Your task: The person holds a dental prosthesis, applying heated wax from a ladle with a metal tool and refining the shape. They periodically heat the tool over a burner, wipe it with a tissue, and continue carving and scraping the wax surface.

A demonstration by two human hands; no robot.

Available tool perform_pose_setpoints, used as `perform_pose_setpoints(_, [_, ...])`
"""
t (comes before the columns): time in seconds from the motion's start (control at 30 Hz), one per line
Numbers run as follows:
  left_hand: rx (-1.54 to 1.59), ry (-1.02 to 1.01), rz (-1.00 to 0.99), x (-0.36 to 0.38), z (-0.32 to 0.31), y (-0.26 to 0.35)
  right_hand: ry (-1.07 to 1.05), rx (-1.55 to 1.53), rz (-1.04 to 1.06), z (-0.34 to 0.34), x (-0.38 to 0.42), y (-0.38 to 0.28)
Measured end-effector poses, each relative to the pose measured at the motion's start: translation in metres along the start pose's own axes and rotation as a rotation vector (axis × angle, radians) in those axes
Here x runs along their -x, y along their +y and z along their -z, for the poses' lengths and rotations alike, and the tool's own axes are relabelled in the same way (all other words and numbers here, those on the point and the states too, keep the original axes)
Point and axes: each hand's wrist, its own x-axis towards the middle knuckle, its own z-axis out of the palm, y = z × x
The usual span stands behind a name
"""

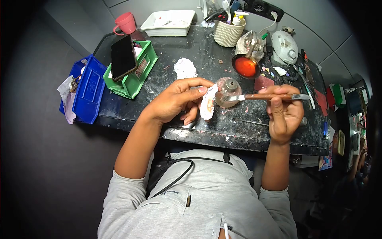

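My left hand (175, 99) pinches a white plaster cast (207, 104) with a yellowish-pink patch on its face, held up over the table's front part. In my right hand (285, 115) is a wax knife (264, 96) with a brown wooden handle and a metal blade at each end, lying level between thumb and fingers. Its left blade points at the cast, and in this view overlaps the glass spirit lamp (227, 98) behind. Beyond the lamp, a ladle (251, 55) holds glossy red-orange liquid. Another white plaster piece (185, 68) lies behind my left hand.
At the left, a phone (123, 57) leans on a green bin (145, 63) beside a blue bin (88, 95). A pink mug (126, 23), white tray (168, 32) and woven tool basket (229, 34) line the back. Scraps litter the black table (167, 51); tools lie at the right.
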Motion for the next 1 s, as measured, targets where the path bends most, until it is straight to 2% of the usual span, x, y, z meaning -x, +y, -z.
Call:
perform_pose_setpoints(0.23, [-0.027,-0.001,0.020,0.000,-0.002,0.004,-0.157,-0.065,-0.055,-0.011,0.005,0.002])
perform_pose_setpoints(1.0, [-0.018,0.007,0.017,0.000,0.000,0.001,-0.170,-0.096,-0.113,-0.010,0.003,-0.004])
